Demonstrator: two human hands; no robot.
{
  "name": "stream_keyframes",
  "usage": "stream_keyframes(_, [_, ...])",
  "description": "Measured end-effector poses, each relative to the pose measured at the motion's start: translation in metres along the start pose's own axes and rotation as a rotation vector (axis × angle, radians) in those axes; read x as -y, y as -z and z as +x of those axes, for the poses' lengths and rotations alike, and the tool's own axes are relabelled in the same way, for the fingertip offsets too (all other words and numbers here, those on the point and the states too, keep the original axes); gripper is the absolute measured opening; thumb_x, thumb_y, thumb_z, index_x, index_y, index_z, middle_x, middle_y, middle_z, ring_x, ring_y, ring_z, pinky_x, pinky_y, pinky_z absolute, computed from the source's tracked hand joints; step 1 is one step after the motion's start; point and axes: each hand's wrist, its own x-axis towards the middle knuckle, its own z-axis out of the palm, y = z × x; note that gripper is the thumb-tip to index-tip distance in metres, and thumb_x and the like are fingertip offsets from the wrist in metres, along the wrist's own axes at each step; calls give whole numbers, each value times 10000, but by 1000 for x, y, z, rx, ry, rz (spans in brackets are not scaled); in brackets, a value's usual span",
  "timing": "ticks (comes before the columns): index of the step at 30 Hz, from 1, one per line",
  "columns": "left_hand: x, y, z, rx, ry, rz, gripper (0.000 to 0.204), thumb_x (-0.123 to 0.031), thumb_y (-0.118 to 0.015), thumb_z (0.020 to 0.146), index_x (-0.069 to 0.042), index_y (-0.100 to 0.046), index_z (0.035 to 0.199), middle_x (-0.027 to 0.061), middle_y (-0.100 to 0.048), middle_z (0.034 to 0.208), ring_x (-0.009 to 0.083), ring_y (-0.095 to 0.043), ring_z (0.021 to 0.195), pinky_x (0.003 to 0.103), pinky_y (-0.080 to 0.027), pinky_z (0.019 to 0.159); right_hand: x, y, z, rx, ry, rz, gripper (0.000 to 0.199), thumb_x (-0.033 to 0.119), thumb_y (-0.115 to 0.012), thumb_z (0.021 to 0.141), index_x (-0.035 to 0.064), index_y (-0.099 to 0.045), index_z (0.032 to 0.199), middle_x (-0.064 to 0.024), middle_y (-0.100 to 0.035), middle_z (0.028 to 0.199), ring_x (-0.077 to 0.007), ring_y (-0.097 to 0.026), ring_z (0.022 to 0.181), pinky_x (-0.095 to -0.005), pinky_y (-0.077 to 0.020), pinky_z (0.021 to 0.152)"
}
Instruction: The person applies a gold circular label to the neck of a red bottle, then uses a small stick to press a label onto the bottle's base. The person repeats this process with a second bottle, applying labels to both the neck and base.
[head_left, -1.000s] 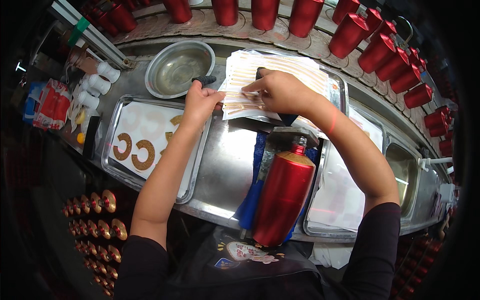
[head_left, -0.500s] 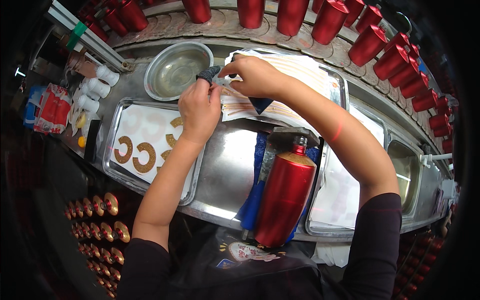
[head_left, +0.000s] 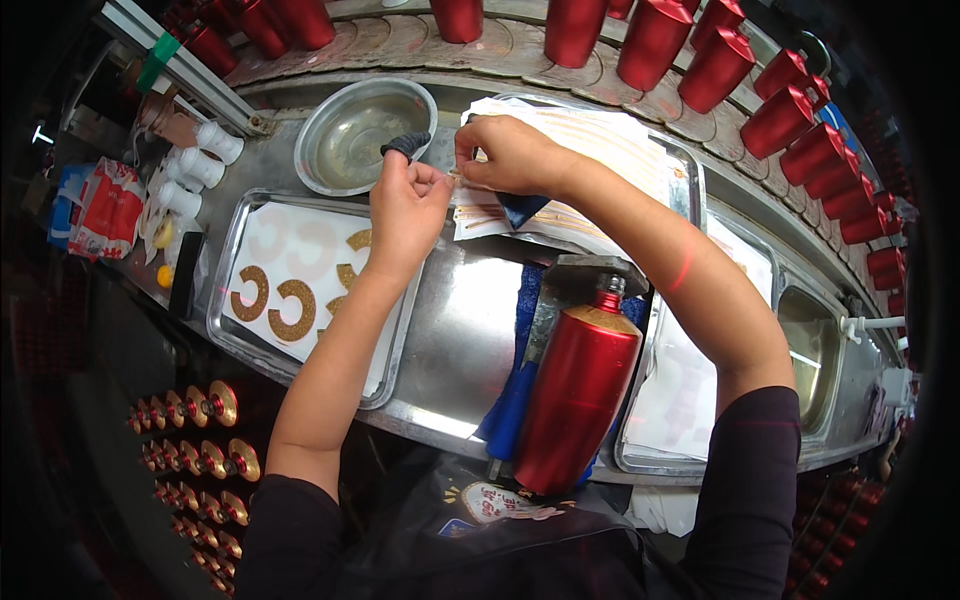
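Black short sleeves cover both upper arms; the left hand (head_left: 405, 205) wears 1 dark fingertip cover.

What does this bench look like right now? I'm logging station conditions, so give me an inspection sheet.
Surface: metal bench with shallow trays set into it.
Job's things: stack of striped decal sheets; a small strip pinched between both hands; red bottle lying on a blue cradle.
Clutter: steel bowl; tray with gold C-shaped decals; white caps; red-and-white packet.
Grippers: left hand wears a dark fingertip cover; right hand rests over the sheets.
Cables: nothing seen.
Surroundings: rows of red bottles behind; gold-topped parts below the bench.
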Motion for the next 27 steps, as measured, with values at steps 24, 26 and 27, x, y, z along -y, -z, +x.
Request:
stream_keyframes(24, [4,-8,3,-40,23,-9,361,14,-755,829,-33,-408,916,88,-669,865,92,-640,752,228,-521,656,-2,7,-8,-78,18,-13,208,186,-658,837,22,-723,947,-212,-724,930,-383,-692,908,-442,-543,812])
stream_keyframes(26, [0,-6,-3,-43,37,-65,343,10,-756,835,-25,-434,947,81,-673,871,89,-639,748,225,-515,660,2,7,-7,-65,-53,-19,209,173,-656,837,37,-735,975,-206,-728,942,-374,-696,922,-434,-545,828])
stream_keyframes(27, [-5,-4,-8,-45,47,-80,334,9,-756,837,-15,-454,978,77,-675,876,88,-638,747,223,-512,664,8,8,-6,-46,-105,-27,219,164,-654,837,48,-744,999,-204,-731,954,-369,-698,931,-429,-546,841])
